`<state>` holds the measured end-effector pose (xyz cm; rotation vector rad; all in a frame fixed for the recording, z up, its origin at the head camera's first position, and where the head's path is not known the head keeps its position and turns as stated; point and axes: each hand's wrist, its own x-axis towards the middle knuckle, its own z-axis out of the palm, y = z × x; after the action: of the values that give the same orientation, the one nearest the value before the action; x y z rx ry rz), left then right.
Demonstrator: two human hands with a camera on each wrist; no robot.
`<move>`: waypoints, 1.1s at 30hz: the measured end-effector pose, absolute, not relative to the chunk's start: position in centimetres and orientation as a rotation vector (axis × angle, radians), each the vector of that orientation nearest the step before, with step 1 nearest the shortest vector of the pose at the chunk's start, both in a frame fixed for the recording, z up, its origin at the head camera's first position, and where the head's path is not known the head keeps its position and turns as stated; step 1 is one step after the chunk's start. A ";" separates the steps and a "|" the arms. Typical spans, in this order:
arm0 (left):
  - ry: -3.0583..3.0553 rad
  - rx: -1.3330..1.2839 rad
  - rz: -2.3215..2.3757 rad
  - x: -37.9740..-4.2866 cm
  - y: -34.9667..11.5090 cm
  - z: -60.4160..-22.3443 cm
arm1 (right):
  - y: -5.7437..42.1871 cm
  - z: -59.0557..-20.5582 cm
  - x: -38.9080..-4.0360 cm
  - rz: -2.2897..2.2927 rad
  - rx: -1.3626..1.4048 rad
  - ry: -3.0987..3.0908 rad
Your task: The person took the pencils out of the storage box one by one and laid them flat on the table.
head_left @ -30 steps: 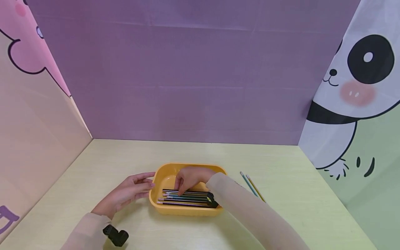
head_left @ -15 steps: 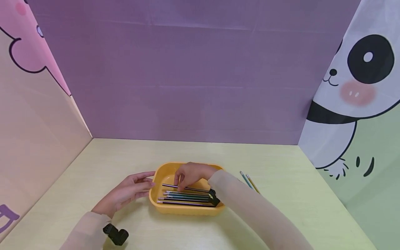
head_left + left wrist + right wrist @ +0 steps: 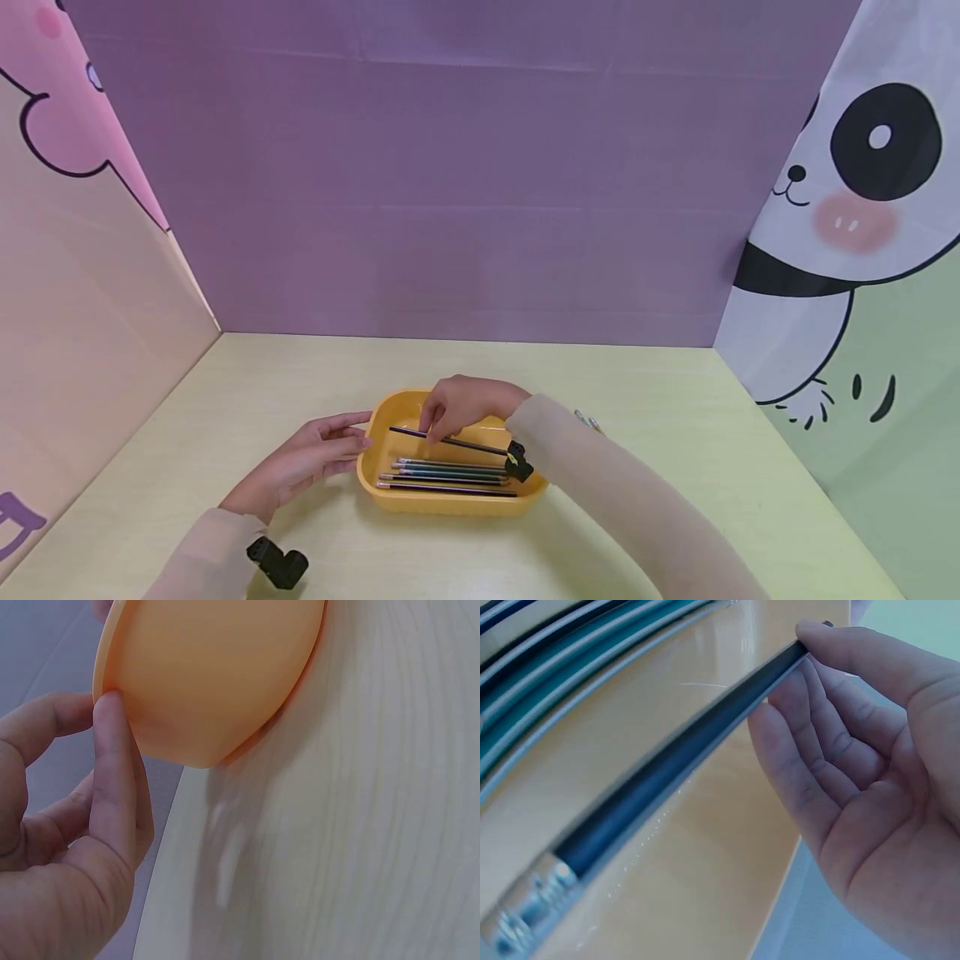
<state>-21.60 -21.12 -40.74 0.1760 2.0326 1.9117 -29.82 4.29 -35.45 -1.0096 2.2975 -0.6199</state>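
A yellow plastic bin (image 3: 450,505) stands on the table, with several pencils (image 3: 447,490) lying side by side along its near side, dark and teal ones among them. My right hand (image 3: 471,402) pinches one dark pencil (image 3: 474,445) between thumb and fingertips, above the bin's floor and apart from the others. In the right wrist view this pencil (image 3: 682,761) runs slantwise, its metal ferrule (image 3: 536,900) toward the camera. My left hand (image 3: 307,458) holds the bin's left rim; in the left wrist view its fingertips (image 3: 110,709) pinch the rim from both sides.
Two more pencils (image 3: 592,423) lie on the table (image 3: 750,500) right of the bin, mostly hidden behind my right sleeve (image 3: 607,475). A purple panel (image 3: 480,208) closes off the back, and printed panels stand at both sides.
My right hand has lifted the dark pencil away from the row, up and toward the bin's far side. The right sleeve covers more of the two outside pencils. The left hand stays put.
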 end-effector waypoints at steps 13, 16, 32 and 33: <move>2.023 0.184 1.921 -21.6 -21.1 -40.9 | 5.5 -34.0 -30.1 -0.671 -1.017 2.285; 2.018 0.183 1.925 -21.6 -21.2 -41.0 | 5.9 -33.6 -30.1 -0.674 -1.024 2.278; 2.023 0.186 1.929 -21.8 -21.3 -41.0 | 8.7 -31.9 -30.3 -0.611 -1.017 2.357; 2.025 0.184 1.930 -21.8 -21.3 -41.0 | 9.0 -31.8 -30.3 -0.613 -1.013 2.359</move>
<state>-21.81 -21.33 -41.02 0.1844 2.0246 1.9296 -30.32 8.97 -31.81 -1.0128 2.3593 -0.6127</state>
